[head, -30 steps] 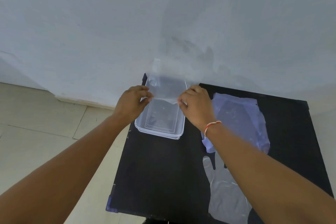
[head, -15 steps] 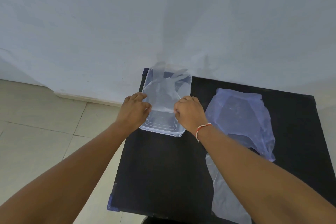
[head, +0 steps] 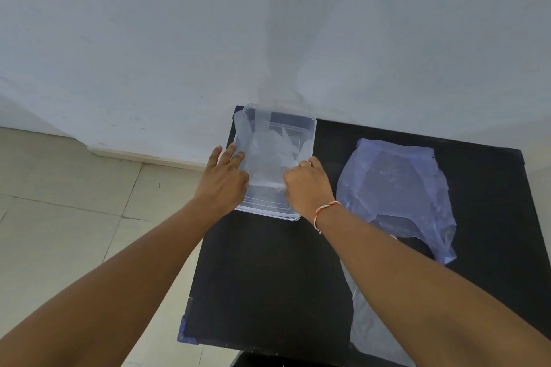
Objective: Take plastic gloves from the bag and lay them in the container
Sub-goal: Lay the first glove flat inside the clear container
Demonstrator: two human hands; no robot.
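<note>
A clear rectangular container (head: 311, 128) stands at the far left corner of the black table (head: 268, 277). A translucent plastic glove (head: 268, 152) lies spread inside it, fingers pointing toward the wall. My left hand (head: 223, 182) rests flat at the container's left rim, fingers stretched out and touching the glove's edge. My right hand (head: 307, 185) is curled over the container's near right side, pinching the glove's edge. The bluish plastic bag (head: 396, 188) lies crumpled to the right of the container. A second clear glove (head: 366, 334) lies flat on the table, partly under my right forearm.
A pale wall rises directly behind the table. Beige floor tiles (head: 74, 232) lie to the left, below the table's left edge. The container sits right at the table's far left corner.
The glove has come down from above the container and now lies in it. My left hand has let go and flattened its fingers; the right hand has stayed on the glove.
</note>
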